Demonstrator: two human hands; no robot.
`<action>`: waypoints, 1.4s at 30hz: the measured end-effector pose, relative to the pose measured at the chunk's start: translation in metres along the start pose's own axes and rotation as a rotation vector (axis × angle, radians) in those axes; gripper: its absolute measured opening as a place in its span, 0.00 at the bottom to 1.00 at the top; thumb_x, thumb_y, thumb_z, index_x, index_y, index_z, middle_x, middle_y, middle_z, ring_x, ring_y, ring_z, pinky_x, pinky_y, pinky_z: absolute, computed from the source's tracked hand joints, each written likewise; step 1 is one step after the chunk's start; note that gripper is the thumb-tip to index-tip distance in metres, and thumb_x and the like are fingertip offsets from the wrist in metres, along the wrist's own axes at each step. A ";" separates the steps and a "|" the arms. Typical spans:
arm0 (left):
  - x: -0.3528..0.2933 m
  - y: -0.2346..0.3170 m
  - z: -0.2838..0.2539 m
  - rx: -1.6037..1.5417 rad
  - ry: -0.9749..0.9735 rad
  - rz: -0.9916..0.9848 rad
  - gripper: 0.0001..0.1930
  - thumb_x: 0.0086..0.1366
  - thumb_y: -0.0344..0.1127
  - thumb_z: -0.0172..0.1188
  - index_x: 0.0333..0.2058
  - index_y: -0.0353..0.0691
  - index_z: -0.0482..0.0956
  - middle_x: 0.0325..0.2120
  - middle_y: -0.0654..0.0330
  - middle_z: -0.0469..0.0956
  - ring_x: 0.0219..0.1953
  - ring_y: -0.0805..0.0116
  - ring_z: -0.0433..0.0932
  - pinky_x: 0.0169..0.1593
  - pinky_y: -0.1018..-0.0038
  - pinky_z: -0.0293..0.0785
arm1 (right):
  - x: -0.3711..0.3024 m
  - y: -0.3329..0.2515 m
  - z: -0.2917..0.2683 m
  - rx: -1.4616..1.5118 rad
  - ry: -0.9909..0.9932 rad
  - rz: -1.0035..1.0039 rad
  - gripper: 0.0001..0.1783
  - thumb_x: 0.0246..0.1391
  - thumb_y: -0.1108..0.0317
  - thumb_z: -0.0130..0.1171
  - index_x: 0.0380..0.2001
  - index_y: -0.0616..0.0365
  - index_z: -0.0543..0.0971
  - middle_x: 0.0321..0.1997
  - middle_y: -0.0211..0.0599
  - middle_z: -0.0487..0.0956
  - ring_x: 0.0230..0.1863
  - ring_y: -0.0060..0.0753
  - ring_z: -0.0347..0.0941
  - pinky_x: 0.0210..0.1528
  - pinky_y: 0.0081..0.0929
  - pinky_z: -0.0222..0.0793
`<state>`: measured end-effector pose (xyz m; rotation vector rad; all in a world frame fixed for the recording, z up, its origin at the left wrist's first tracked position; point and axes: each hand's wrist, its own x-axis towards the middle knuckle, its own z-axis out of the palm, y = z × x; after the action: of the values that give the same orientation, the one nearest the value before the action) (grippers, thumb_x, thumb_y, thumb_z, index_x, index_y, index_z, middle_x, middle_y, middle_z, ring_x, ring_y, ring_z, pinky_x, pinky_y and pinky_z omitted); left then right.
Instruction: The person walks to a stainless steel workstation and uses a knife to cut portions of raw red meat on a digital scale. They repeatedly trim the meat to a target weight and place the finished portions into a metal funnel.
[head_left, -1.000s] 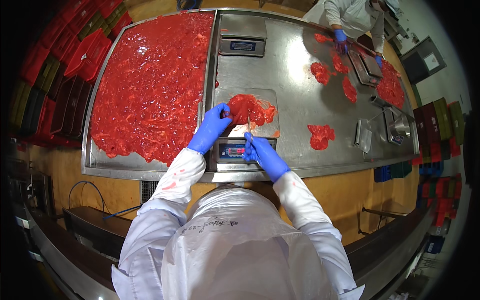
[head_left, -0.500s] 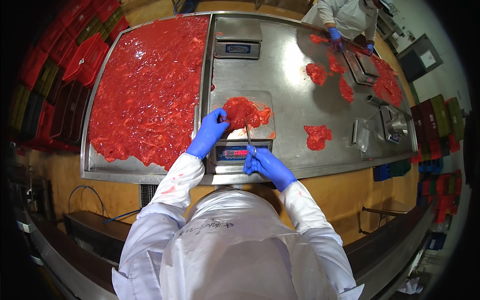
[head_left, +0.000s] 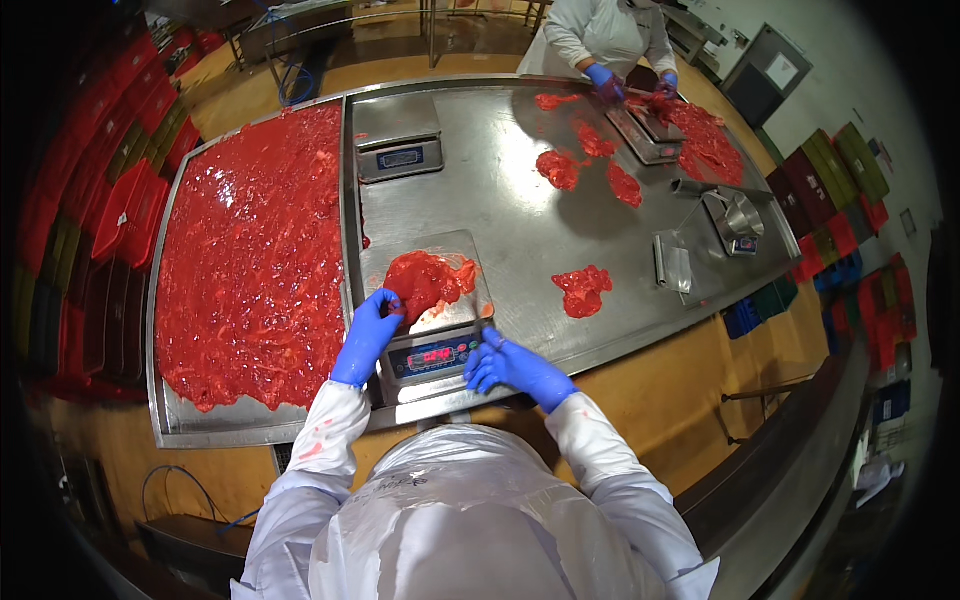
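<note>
A lump of wet red meat [head_left: 428, 280] with paler bits lies on the steel plate of a scale [head_left: 430, 357] with a lit red display. My left hand [head_left: 372, 332], in a blue glove, pinches the meat's left edge between closed fingers. My gloved right hand [head_left: 510, 366] is in front of the plate's right corner, apart from the meat. Its curled fingers hold a slim metal tool [head_left: 478, 312], blurred and partly hidden, so its exact kind does not show.
To the left, a raised-edge tray section [head_left: 155, 330] holds a broad mass of red meat. A second scale [head_left: 400, 158] stands farther back. Meat pieces [head_left: 582, 291] lie to the right, near a metal scoop [head_left: 741, 215]. Across the table, a co-worker's gloved hands [head_left: 607, 82] work beside another scale [head_left: 645, 137].
The view has tilted and turned, showing more of the room beyond. My right hand has drawn the tool back from the meat. My left hand stays at the meat's edge.
</note>
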<state>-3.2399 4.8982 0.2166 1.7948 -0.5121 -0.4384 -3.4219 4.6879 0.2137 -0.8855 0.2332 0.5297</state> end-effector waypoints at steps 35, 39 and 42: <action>-0.005 0.025 0.002 0.236 0.012 0.121 0.14 0.52 0.31 0.60 0.39 0.36 0.75 0.28 0.44 0.77 0.33 0.49 0.78 0.37 0.65 0.73 | 0.055 0.007 0.048 -0.128 0.271 0.106 0.32 0.58 0.40 0.47 0.29 0.64 0.75 0.27 0.42 0.79 0.24 0.31 0.77 0.28 0.22 0.74; -0.007 0.015 0.007 0.232 0.024 0.125 0.13 0.52 0.30 0.60 0.38 0.35 0.75 0.26 0.50 0.78 0.28 0.69 0.76 0.35 0.71 0.71 | 0.073 0.032 0.029 -0.310 0.449 -0.014 0.29 0.55 0.42 0.53 0.27 0.63 0.75 0.26 0.43 0.79 0.23 0.30 0.77 0.25 0.20 0.74; -0.006 0.021 0.000 0.190 0.009 0.086 0.15 0.51 0.31 0.60 0.40 0.35 0.75 0.29 0.45 0.78 0.33 0.55 0.78 0.37 0.67 0.72 | 0.058 0.034 0.031 -0.296 0.336 0.134 0.28 0.56 0.43 0.52 0.26 0.63 0.75 0.25 0.43 0.79 0.23 0.30 0.77 0.25 0.20 0.74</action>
<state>-3.2479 4.8962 0.2370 1.9468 -0.6403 -0.3311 -3.3913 4.7503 0.1861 -1.2536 0.5330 0.5460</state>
